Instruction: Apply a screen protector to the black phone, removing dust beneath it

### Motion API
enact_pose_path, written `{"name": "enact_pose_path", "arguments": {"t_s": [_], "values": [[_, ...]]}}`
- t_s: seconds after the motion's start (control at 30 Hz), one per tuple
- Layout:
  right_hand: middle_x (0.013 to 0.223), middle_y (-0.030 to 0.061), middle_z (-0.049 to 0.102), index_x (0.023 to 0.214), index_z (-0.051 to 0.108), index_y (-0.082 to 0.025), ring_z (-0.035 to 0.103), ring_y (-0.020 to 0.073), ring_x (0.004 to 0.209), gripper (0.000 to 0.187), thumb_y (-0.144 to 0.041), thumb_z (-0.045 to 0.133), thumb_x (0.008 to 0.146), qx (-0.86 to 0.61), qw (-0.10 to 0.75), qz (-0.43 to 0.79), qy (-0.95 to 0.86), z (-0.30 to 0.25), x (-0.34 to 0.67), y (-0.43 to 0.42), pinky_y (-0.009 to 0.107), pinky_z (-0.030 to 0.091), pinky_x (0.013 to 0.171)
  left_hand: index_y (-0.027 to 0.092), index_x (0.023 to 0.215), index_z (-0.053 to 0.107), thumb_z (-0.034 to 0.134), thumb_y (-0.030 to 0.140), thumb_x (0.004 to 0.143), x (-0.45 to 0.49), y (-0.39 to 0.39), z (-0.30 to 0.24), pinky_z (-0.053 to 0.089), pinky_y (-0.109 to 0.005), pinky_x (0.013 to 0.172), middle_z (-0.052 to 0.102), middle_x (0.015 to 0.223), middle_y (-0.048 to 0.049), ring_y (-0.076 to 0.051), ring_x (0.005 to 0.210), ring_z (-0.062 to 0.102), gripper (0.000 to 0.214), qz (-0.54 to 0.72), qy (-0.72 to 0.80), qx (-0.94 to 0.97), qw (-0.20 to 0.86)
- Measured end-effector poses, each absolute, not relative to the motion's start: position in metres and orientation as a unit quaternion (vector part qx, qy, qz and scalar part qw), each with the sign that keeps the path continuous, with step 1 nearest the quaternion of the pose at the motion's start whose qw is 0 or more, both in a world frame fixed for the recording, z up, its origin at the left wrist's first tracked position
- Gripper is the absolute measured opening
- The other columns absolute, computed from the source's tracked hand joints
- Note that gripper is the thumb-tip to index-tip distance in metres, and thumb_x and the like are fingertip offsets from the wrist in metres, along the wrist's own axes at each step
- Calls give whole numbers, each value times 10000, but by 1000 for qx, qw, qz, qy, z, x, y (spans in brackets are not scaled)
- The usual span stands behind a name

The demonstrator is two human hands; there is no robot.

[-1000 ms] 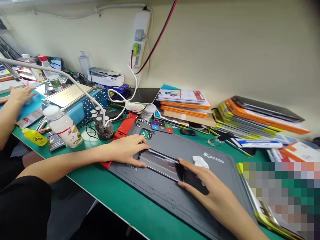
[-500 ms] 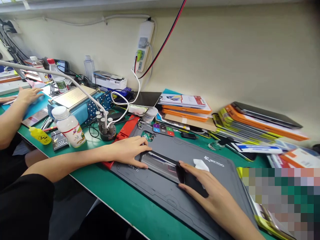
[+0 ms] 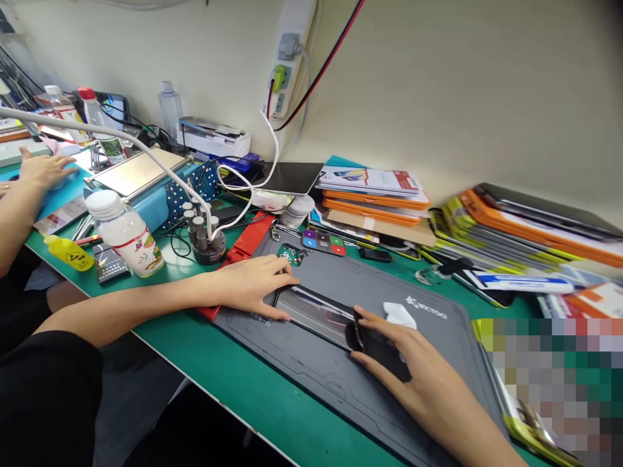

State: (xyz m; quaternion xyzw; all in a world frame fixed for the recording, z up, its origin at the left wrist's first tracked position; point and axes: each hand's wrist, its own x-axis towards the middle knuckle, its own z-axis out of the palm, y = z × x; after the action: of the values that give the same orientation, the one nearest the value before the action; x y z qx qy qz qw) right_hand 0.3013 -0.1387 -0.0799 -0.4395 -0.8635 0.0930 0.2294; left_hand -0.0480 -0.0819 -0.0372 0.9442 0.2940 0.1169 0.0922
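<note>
A phone with a glossy screen lies flat on a dark grey work mat on the green bench. My left hand grips the phone's left end, thumb on the near edge and fingers over the far edge. My right hand rests palm down over the phone's right end, fingers curled round a black object pressed on the screen. A white wipe lies on the mat just beyond my right hand.
A plastic bottle, a yellow squeeze bottle, a round tool holder and a red tool stand left of the mat. Stacks of orange packaged boxes line the wall. Another person's hand works at far left.
Both hands stay on the phone; my right hand with the black object has shifted slightly right along the screen. The camera view has tilted and shifted a little.
</note>
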Motion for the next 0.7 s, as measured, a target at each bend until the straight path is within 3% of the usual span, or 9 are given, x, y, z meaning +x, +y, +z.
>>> {"name": "enact_pose_path", "arguments": {"t_s": [0.3, 0.47, 0.7], "values": [[1465, 138, 657, 1434, 536, -244, 641, 303, 1303, 529, -521, 646, 997, -473, 219, 146, -841, -67, 301, -144, 500, 555, 1039, 102, 1457, 568, 654, 566, 980, -45, -78, -29, 465, -401, 1127, 578, 1373, -186, -305, 1288, 565, 671, 97, 298, 944, 106], [1478, 105, 645, 1551, 465, -306, 665, 295, 1252, 663, -554, 670, 972, -516, 208, 206, -805, -58, 301, -145, 480, 544, 1046, 157, 1478, 542, 601, 601, 991, -42, -73, -26, 448, -389, 1127, 554, 1402, -148, -285, 1302, 545, 662, 69, 310, 941, 116], [1500, 90, 635, 1575, 430, -325, 656, 308, 1271, 671, -514, 671, 977, -507, 223, 206, -807, -56, 300, -145, 514, 525, 1083, 168, 1502, 519, 592, 604, 999, -41, -73, -25, 446, -398, 1134, 550, 1411, -144, -285, 1307, 541, 669, 64, 311, 943, 103]]}}
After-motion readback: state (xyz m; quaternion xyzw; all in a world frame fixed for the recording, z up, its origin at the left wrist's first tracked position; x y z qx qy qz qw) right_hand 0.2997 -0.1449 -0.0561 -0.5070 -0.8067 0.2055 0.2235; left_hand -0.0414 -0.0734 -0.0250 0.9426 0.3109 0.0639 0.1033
